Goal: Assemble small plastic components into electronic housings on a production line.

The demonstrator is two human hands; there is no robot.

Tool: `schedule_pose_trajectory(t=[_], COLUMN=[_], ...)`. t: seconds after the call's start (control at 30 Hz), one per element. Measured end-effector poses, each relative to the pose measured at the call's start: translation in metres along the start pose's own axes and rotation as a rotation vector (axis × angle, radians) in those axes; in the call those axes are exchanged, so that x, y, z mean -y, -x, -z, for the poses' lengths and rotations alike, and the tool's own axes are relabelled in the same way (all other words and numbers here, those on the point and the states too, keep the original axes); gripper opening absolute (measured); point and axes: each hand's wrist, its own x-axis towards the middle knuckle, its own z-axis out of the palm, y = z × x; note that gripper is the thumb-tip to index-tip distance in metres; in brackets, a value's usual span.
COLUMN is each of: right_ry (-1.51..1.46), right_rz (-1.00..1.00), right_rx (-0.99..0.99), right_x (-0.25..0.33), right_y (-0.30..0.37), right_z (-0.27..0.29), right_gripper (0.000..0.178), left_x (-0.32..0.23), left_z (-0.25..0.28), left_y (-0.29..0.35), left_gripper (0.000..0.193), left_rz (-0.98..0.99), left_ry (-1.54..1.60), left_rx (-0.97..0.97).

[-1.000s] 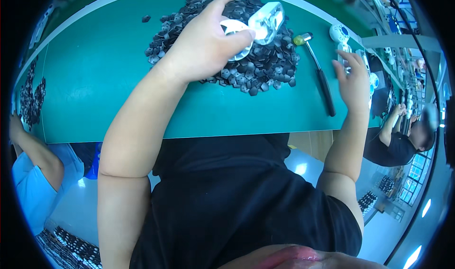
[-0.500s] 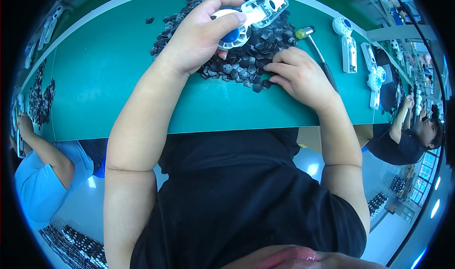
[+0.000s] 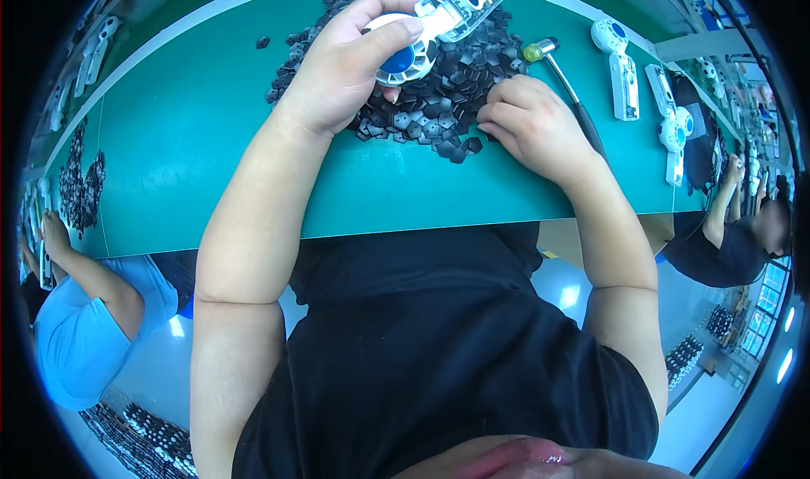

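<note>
My left hand (image 3: pixel 344 70) is closed round a white plastic device (image 3: pixel 430 34). This has a round, ribbed end with a blue centre and a clear rectangular section pointing up and right. Below and around it spreads a pile of small black five-sided plastic pieces (image 3: pixel 451 99). At the pile's right edge, my right hand (image 3: pixel 533 125) has its fingers curled together in a pinch. Whatever lies between those fingertips is hidden. A hammer with a yellowish head (image 3: pixel 540 50) and a dark handle lies just beyond my right hand.
Similar white devices (image 3: pixel 623 78) lie on the green table (image 3: pixel 194 167) at right, beside another white device (image 3: pixel 672 133). A dark heap of pieces (image 3: pixel 82 184) sits at far left. One person in blue (image 3: pixel 93 327) works at left, another in black (image 3: pixel 717 247) at right.
My right hand has drawn slightly right, away from the pile, and its fingers have curled in more. My left hand and the white device have shifted a little left and up.
</note>
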Motion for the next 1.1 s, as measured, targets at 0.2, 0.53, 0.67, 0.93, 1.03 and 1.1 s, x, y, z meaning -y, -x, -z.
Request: schedule_pose_trajectory(t=[0.2,0.53,0.67,0.93,1.03,1.1], right_ry=[-0.061,0.065,0.180,-0.058,-0.169,-0.139], right_rz=[-0.066,0.302,0.507,0.412,0.281,0.267], right_rx=[-0.014,-0.394,-0.608,-0.636,-0.661,-0.605], right_x=[0.017,0.016,0.022,0.017,0.009,0.004], right_y=[0.005,0.002,-0.025,-0.075,-0.081,-0.082], right_z=[0.001,0.023,0.036,0.032,0.023,0.026], right_gripper=[0.015,0.024,0.026,0.023,0.019,0.022], left_x=[-0.001,-0.008,-0.004,-0.007,-0.012,-0.010], left_z=[0.000,-0.005,-0.004,-0.008,-0.012,-0.012], left_y=[-0.002,0.000,0.003,0.003,0.004,0.004], left_gripper=[0.042,0.047,0.054,0.054,0.052,0.052], left_rz=[-0.056,-0.050,-0.174,-0.258,-0.350,-0.343], left_ry=[-0.036,-0.085,-0.266,-0.307,-0.644,-0.639], left_rx=[-0.028,-0.001,-0.033,-0.072,-0.081,-0.058])
